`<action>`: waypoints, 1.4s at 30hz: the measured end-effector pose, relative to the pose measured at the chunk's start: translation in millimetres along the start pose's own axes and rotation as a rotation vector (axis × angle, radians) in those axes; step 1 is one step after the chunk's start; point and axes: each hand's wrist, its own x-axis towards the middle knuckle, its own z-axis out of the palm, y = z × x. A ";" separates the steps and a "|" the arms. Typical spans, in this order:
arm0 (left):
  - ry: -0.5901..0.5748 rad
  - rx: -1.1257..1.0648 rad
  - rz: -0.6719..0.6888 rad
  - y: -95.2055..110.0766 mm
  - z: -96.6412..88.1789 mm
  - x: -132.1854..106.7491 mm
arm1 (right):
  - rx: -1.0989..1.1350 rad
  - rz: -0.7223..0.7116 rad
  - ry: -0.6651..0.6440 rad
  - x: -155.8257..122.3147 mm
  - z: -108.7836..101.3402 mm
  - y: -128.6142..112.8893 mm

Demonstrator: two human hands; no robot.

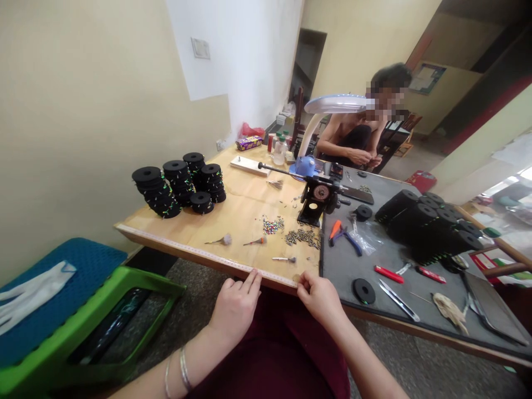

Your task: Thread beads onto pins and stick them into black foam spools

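Note:
My left hand (236,302) rests at the near edge of the wooden table (195,227), its fingers loosely curled with one finger laid on the measuring tape strip along the edge. My right hand (319,295) sits beside it at the same edge, fingers pinched together on something I cannot make out. Just beyond lie a small tool (285,259), a pile of small metal pieces (302,237) and a heap of coloured beads (273,225). A black vise-like tool (318,199) stands behind them.
Stacks of black foam spools (177,183) stand at the left; more black spools (428,224) lie on a grey mat (394,260) with pliers (343,233), scissors and red tools. A green stool (95,327) is at my left. Another person sits at the far end behind a lamp (332,105).

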 end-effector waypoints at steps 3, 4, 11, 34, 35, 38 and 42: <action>-0.044 -0.106 -0.053 -1.6 -9.8 6.5 | -0.005 0.004 0.010 -0.5 0.8 -0.4; -0.058 -0.154 -0.079 -1.1 -14.1 9.7 | 0.007 -0.003 0.016 -1.1 1.1 0.2; -0.142 -0.883 -0.175 32.0 -26.5 34.8 | 0.314 -0.198 0.008 -17.9 -6.5 4.1; -0.337 -1.347 -0.348 49.4 -30.0 42.6 | 0.336 -0.241 0.009 -43.5 -25.5 0.3; -0.335 -1.348 -0.350 49.4 -30.2 42.5 | 0.324 -0.240 0.017 -43.5 -25.2 -0.3; -0.327 -1.362 -0.353 49.5 -31.1 42.1 | 0.299 -0.230 0.038 -43.4 -23.9 -1.7; -0.319 -1.367 -0.356 49.3 -31.4 41.5 | 0.324 -0.202 0.051 -41.9 -19.5 0.2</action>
